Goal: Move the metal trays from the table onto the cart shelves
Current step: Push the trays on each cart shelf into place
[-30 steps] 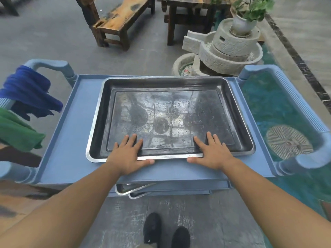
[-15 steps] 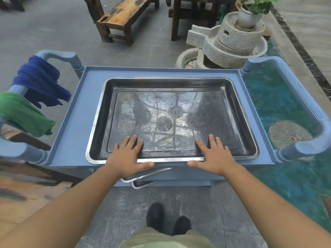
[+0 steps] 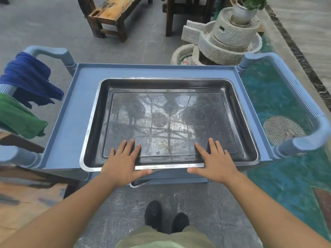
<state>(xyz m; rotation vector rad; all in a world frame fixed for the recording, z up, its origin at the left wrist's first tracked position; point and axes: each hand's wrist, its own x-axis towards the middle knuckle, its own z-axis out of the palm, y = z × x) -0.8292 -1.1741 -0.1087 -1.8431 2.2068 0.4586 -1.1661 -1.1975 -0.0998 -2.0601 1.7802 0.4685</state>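
A large metal tray [image 3: 170,122] lies flat on the top shelf of the blue cart [image 3: 71,113]. My left hand [image 3: 121,161] and my right hand [image 3: 216,161] rest flat on its near rim. Their fingers spread inside the tray and the thumbs run along the outer edge. Below, the corner of another metal tray [image 3: 141,183] sticks out from a lower shelf between my hands.
A blue cloth [image 3: 30,77] and a green cloth [image 3: 18,117] hang on the cart's left handle. Beyond the cart stand a stone mill with a plant [image 3: 227,38] and a wooden bench [image 3: 114,13]. A teal pond [image 3: 268,97] lies under the right handle [image 3: 304,104].
Both hands stay flat on the tray's near rim. The view has tilted down, so my shoes and trousers show more. The tray's near rim now lines up with the cart's front edge.
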